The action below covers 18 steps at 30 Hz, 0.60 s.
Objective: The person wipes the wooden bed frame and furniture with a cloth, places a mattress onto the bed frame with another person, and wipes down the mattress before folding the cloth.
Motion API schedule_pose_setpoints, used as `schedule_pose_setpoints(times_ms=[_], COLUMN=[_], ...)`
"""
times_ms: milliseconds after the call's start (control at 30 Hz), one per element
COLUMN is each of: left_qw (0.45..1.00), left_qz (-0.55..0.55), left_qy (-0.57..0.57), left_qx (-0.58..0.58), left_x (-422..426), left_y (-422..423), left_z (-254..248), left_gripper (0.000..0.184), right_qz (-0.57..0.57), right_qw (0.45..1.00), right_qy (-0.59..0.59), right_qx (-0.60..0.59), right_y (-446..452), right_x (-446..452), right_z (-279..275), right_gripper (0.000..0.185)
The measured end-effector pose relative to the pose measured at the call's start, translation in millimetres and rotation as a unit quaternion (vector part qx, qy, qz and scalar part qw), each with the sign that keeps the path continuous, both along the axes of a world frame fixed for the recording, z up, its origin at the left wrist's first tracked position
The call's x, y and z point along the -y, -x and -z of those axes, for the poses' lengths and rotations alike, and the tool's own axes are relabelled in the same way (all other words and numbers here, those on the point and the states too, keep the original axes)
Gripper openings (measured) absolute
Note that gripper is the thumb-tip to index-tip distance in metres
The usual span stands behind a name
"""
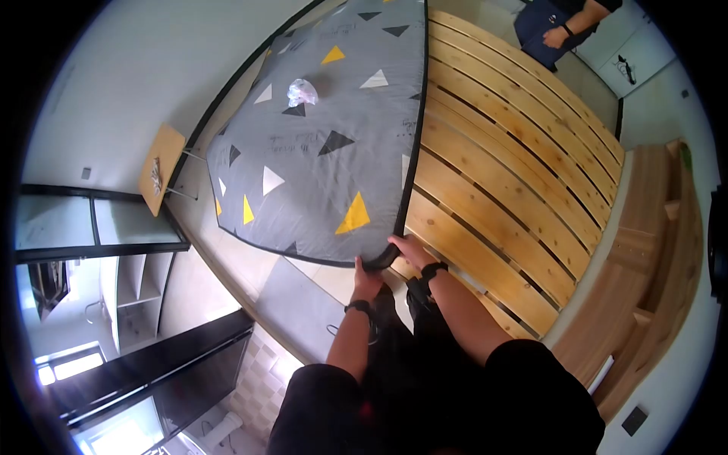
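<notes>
A grey mattress (303, 167) with yellow, white and dark triangles lies partly over a slatted wooden bed base (508, 159). My left hand (367, 282) grips the mattress's black-edged near corner from the left side. On the other side of that corner, my right hand (409, 252) is closed on the dark edge, above the end of the slats. Both wrists wear dark bands. A small crumpled, shiny plastic bag (302, 92) rests on top of the mattress.
Another person's arm (580, 24) and dark clothing show beyond the bed base. A wooden headboard with shelves (633, 250) stands at the right. At the left are a small folding table (161, 168), white shelves (138, 292) and a black-framed glass door (197, 379).
</notes>
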<state>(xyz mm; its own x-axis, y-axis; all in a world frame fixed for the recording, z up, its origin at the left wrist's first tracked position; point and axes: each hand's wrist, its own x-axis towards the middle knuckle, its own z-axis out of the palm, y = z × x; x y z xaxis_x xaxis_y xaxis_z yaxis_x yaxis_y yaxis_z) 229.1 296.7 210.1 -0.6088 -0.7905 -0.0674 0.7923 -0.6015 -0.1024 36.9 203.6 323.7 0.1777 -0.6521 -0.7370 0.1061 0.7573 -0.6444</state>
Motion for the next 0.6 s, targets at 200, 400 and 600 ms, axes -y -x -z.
schedule_pose_setpoints(times_ms=[200,400,600], left_qw=[0.872,0.887,0.893], left_qz=[-0.026,-0.005,-0.002], left_qy=[-0.251,-0.154,-0.282], left_qx=[0.419,0.436,0.35], left_x=[28,21,22], left_y=[16,13,4], left_z=[-70,-78,-72], left_gripper=[0.056,0.058,0.059], right_qz=[-0.004,0.048,-0.067], right_qw=[0.999,0.994,0.99], right_qy=[0.024,0.014,0.126], right_qx=[0.049,0.1,0.022], right_y=[1,-9,-1], right_x=[0,-2,-2], right_z=[-2,9,85], right_gripper=[0.038,0.036,0.027])
